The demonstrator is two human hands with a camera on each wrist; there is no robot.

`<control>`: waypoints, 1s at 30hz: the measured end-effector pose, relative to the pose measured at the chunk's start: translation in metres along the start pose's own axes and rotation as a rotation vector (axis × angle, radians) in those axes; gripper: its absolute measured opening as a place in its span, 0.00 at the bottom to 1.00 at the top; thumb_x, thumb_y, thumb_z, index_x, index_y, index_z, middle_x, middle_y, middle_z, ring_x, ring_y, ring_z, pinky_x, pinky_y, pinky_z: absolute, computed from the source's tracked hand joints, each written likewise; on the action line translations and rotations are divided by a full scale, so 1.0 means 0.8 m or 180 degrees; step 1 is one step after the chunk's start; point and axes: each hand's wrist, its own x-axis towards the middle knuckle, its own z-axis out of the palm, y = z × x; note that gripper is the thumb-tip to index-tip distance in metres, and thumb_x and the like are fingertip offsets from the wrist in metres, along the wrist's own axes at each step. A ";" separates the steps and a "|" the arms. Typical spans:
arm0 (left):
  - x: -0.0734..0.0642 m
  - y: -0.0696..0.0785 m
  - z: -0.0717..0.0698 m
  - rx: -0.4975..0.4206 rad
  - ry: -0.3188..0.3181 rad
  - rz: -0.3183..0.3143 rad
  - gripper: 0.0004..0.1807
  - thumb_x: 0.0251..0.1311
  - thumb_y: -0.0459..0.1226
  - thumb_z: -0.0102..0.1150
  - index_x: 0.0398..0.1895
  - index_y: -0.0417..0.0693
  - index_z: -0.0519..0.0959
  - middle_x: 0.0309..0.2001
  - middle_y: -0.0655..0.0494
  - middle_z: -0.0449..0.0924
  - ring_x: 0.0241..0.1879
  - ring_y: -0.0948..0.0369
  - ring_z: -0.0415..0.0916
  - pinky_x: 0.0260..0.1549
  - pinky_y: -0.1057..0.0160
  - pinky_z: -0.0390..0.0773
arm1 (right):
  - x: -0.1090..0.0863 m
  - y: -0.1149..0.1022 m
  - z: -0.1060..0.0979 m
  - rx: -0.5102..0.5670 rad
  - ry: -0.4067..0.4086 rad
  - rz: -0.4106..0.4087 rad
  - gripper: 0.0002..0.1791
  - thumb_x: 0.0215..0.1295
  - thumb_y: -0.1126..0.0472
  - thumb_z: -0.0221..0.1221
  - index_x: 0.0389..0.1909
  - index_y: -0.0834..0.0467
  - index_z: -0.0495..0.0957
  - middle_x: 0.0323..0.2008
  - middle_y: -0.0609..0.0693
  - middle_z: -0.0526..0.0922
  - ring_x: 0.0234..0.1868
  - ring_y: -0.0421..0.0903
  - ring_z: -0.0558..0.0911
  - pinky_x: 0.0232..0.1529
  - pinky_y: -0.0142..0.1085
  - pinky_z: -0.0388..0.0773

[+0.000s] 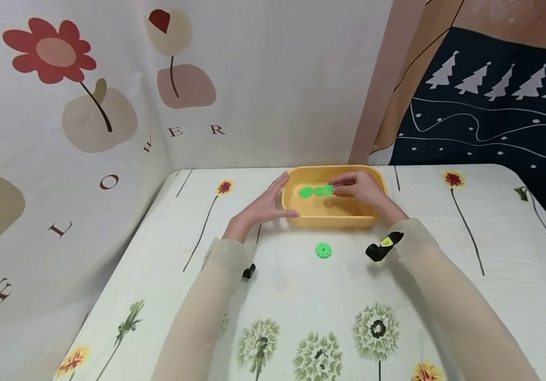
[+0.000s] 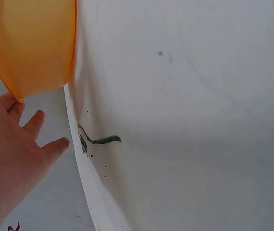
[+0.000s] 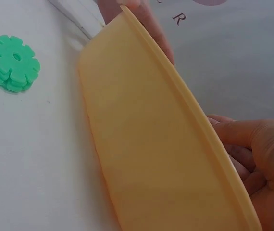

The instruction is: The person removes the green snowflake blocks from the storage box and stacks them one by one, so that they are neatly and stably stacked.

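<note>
Yellow tub [image 1: 339,221]: rectangular, open-topped; stands at the middle of the back edge of the table [image 1: 516,296].

Left hand [image 1: 268,206]: reaches to the tub's left end, fingers spread; touches the rim with fingertips toward the back left corner, with thumb at the front left corner.

Right hand [image 1: 361,187]: reaches in over the tub from its right end; pinches a green disc [image 1: 328,189] between fingertips and thumb; whether clear of the tub's floor, cannot tell.

Loose green discs [image 1: 306,192]: lie in the tub, left of the pinched piece; overlap, so exact count cannot be told.

Stray green disc [image 1: 323,250]: lies flat on the table, near the tub's front side, well apart from the table's left edge; has a centre hole and, in the right wrist view, two notched layers, one upon the other.

Sleeves [image 1: 463,296]: pale; cover both forearms.

Black device [image 1: 375,252]: yellow-labelled; sits at the right cuff.

Wall cloth [image 1: 292,84]: rises behind the table's back edge; bears a red flower [image 1: 56,51].
</note>
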 end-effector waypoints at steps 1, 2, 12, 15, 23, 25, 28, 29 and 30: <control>0.001 0.000 0.000 -0.0001 0.0002 0.0001 0.62 0.53 0.54 0.72 0.82 0.59 0.39 0.81 0.71 0.30 0.82 0.59 0.34 0.78 0.45 0.48 | -0.001 0.000 0.000 -0.0009 -0.0002 -0.0007 0.19 0.69 0.64 0.60 0.59 0.63 0.79 0.56 0.65 0.82 0.39 0.32 0.84 0.47 0.24 0.82; 0.001 -0.001 0.000 0.0004 0.0002 0.0000 0.62 0.53 0.55 0.72 0.82 0.60 0.39 0.81 0.72 0.30 0.82 0.59 0.34 0.78 0.45 0.49 | -0.002 0.000 0.000 -0.0017 -0.0004 -0.0005 0.19 0.70 0.64 0.60 0.59 0.63 0.79 0.57 0.64 0.82 0.40 0.33 0.84 0.47 0.25 0.82; 0.003 -0.003 -0.001 0.0028 -0.0003 0.0006 0.62 0.52 0.55 0.72 0.82 0.61 0.39 0.81 0.71 0.30 0.82 0.59 0.34 0.78 0.45 0.49 | -0.006 0.001 -0.002 -0.0055 -0.0013 -0.0031 0.18 0.70 0.64 0.59 0.59 0.62 0.80 0.55 0.61 0.84 0.40 0.31 0.83 0.46 0.24 0.83; 0.003 -0.004 -0.001 0.0014 -0.0006 0.0003 0.62 0.52 0.55 0.72 0.82 0.62 0.39 0.81 0.72 0.30 0.82 0.58 0.34 0.78 0.44 0.49 | -0.009 0.001 -0.001 -0.0061 -0.0022 -0.0075 0.17 0.70 0.65 0.59 0.58 0.63 0.80 0.54 0.62 0.84 0.38 0.30 0.82 0.45 0.24 0.83; 0.003 -0.005 0.000 0.0000 -0.0001 -0.0011 0.62 0.52 0.56 0.72 0.82 0.62 0.39 0.81 0.72 0.30 0.82 0.59 0.34 0.77 0.44 0.49 | -0.017 -0.001 -0.002 -0.0102 -0.0063 -0.0156 0.18 0.70 0.65 0.60 0.59 0.63 0.80 0.54 0.63 0.84 0.39 0.31 0.83 0.45 0.24 0.82; 0.003 -0.005 0.000 -0.0001 -0.0001 -0.0015 0.62 0.52 0.56 0.72 0.82 0.62 0.39 0.81 0.72 0.30 0.82 0.59 0.34 0.77 0.44 0.49 | -0.019 0.000 -0.002 -0.0100 -0.0078 -0.0186 0.18 0.70 0.64 0.60 0.59 0.63 0.80 0.54 0.63 0.84 0.40 0.31 0.83 0.46 0.24 0.82; 0.003 -0.005 0.001 -0.0009 -0.0004 -0.0017 0.62 0.52 0.56 0.72 0.81 0.63 0.39 0.81 0.73 0.30 0.82 0.59 0.34 0.78 0.44 0.49 | -0.021 0.000 -0.001 -0.0081 -0.0089 -0.0213 0.18 0.69 0.65 0.60 0.59 0.63 0.80 0.55 0.64 0.83 0.39 0.30 0.83 0.46 0.24 0.82; 0.003 -0.005 0.001 -0.0012 -0.0005 -0.0017 0.62 0.52 0.56 0.72 0.81 0.64 0.39 0.81 0.73 0.30 0.82 0.59 0.34 0.78 0.44 0.49 | -0.022 0.000 -0.001 -0.0078 -0.0095 -0.0218 0.18 0.69 0.64 0.60 0.59 0.63 0.79 0.55 0.64 0.83 0.39 0.31 0.83 0.46 0.24 0.82; 0.003 -0.006 0.001 -0.0017 -0.0007 -0.0018 0.62 0.52 0.56 0.72 0.81 0.64 0.39 0.81 0.73 0.30 0.82 0.59 0.34 0.78 0.44 0.48 | -0.022 0.000 -0.001 -0.0079 -0.0096 -0.0217 0.18 0.69 0.64 0.60 0.59 0.63 0.79 0.55 0.64 0.83 0.39 0.31 0.83 0.46 0.24 0.82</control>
